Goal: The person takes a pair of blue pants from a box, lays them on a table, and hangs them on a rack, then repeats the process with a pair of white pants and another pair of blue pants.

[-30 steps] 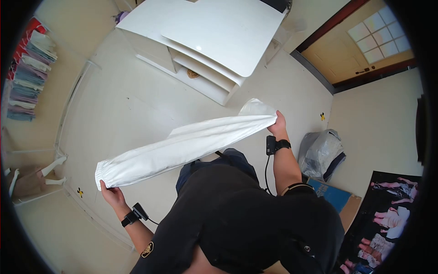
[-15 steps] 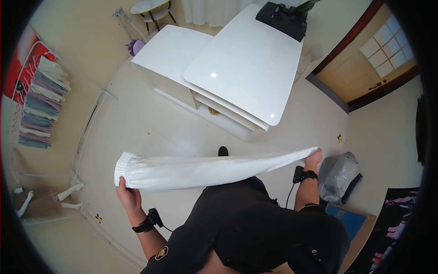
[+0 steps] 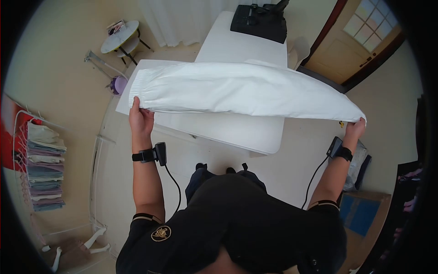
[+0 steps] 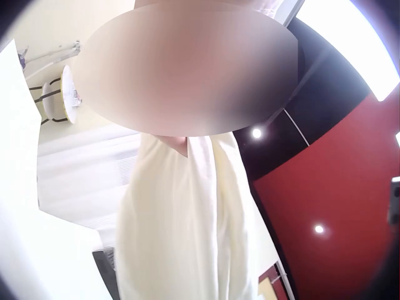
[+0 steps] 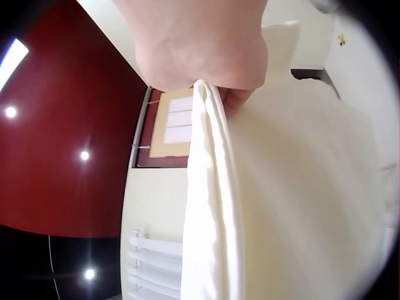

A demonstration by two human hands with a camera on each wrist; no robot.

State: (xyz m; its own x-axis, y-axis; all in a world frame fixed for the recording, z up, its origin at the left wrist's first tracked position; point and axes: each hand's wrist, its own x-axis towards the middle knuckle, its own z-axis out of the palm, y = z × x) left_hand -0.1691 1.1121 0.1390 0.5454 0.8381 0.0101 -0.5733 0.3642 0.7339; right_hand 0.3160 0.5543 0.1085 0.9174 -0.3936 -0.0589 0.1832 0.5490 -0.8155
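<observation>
A pair of white trousers [image 3: 219, 89], folded lengthwise, stretches sideways between my two hands. The gathered elastic waistband is at the left end, and my left hand [image 3: 141, 120] pinches its lower corner, thumb on top. In the left wrist view a blurred oval covers most of that hand, with white cloth [image 4: 181, 219] hanging below. At the narrower right end, my right hand [image 3: 355, 129] grips the other lower corner. The right wrist view shows the fingers of that hand curled round layered cloth edges [image 5: 212, 187]. Held up, the trousers overlap the white table in the head view.
The white table [image 3: 255, 137] stands just ahead, with a black bag [image 3: 260, 25] at its far end. A small round table [image 3: 121, 39] is at the back left. Clothes hang on a rack [image 3: 45, 169] to the left; a cardboard box [image 3: 372, 228] stands at the right.
Both hands have risen forward with the trousers, from in front of the body to over the table in the head view. The cloth has turned from slanted to nearly level and spread wider.
</observation>
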